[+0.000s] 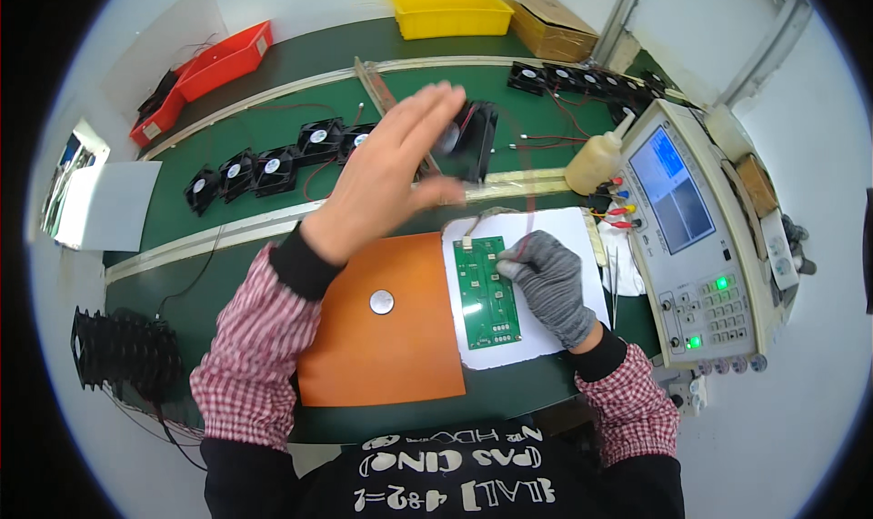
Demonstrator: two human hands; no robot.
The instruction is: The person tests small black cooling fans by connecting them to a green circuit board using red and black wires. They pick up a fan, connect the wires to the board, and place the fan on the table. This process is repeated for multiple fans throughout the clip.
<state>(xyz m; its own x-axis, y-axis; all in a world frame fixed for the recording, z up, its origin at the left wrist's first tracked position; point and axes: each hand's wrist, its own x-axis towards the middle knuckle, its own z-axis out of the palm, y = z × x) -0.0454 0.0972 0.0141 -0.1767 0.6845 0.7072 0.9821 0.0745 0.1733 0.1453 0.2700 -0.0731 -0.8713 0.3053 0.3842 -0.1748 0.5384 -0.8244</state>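
Note:
My left hand (386, 169), bare and slightly blurred, is raised above the middle of the bench. Between its thumb and stretched fingers is a black cooling fan (475, 144), tilted and blurred. Thin red wires (530, 196) run down from the fan's side toward my right hand (548, 287), which wears a grey knitted glove. Its thumb and forefinger pinch the wire end over the upper right of a green circuit board (482, 314); the tip is too small to make out. The board lies on a white sheet (564, 228), with a white connector (467, 243) at its top left corner.
An orange mat (382, 364) carries a round silver disc (382, 302). Rows of black fans (275, 169) lie behind; stacked fans (127, 351) stand at left. At right are a test instrument (696, 237), a squeeze bottle (596, 162) and tweezers (615, 287). Red (223, 61) and yellow bins (452, 14) sit behind.

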